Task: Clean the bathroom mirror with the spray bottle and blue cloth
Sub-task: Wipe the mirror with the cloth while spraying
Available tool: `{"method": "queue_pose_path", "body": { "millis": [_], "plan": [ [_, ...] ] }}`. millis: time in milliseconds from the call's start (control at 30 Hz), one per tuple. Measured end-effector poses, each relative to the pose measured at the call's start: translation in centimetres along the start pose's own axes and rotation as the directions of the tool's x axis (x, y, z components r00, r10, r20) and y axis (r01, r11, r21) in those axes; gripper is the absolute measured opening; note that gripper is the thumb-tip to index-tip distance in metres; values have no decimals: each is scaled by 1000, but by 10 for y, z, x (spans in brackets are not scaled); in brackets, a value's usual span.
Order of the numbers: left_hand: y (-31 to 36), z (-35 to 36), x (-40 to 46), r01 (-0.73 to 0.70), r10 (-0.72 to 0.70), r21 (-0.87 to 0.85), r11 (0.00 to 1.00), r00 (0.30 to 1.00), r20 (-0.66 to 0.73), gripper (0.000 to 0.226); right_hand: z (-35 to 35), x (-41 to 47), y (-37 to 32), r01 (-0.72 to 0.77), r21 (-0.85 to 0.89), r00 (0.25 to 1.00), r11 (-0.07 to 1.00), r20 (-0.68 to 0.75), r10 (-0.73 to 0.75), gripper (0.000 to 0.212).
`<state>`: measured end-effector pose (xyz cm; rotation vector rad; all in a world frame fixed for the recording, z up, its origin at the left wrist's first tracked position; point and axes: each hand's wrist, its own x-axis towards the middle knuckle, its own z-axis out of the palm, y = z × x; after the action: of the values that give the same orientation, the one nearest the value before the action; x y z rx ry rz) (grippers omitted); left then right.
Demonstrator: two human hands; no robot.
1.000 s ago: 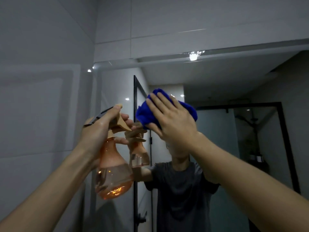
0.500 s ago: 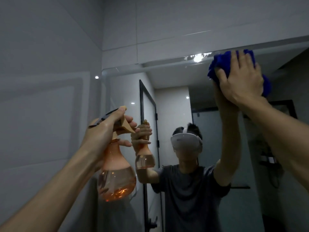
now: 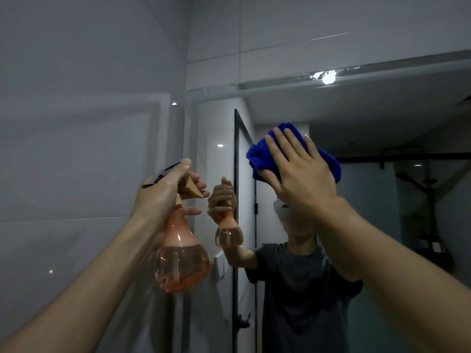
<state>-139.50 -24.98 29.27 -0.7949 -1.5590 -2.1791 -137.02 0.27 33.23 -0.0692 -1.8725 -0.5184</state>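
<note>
The wide wall-mounted bathroom mirror (image 3: 382,128) fills the frame's right. At centre, your flat, straight-fingered right hand (image 3: 299,171) presses the bunched bright-blue cloth (image 3: 260,156) against it. Left of centre, your left hand (image 3: 163,192) grips the pear-shaped translucent orange spray bottle (image 3: 181,256), half full.

spray bottle (image 3: 181,253) is see-through peachy orange with a tan trigger head, cloth (image 3: 265,155) is deep royal blue, wall tiles (image 3: 76,123) plain pale grey, reflected t-shirt (image 3: 300,289) dark grey, door frame (image 3: 236,174) black.
</note>
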Motion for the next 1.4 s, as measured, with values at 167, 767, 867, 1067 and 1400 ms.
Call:
{"method": "queue_pose_path", "body": {
  "millis": [167, 767, 867, 1067, 1400],
  "plan": [
    [-4, -16, -1, 46, -40, 50, 998, 993, -112, 35, 8, -11, -2, -3, -15, 1000, 1000, -10, 3, 72],
    [-2, -32, -40, -110, 111, -106, 988, 994, 3, 36, 33, -6, -111, 340, 58, 933, 939, 108, -344, 68],
    [0, -36, -38, -152, 159, -156, 976, 986, 39, 34, 31, 24, -118, 459, 8, 876, 888, 161, -454, 70],
    [-12, -41, -32, -207, 226, -228, 952, 972, 61, 34, -2, 122, -93, 361, -76, 932, 929, 43, -359, 70],
    [-24, -52, -36, -283, 297, -237, 929, 955, 24, 34, 3, 206, -111, 54, 7, 992, 999, -114, -53, 66]
  ]
}}
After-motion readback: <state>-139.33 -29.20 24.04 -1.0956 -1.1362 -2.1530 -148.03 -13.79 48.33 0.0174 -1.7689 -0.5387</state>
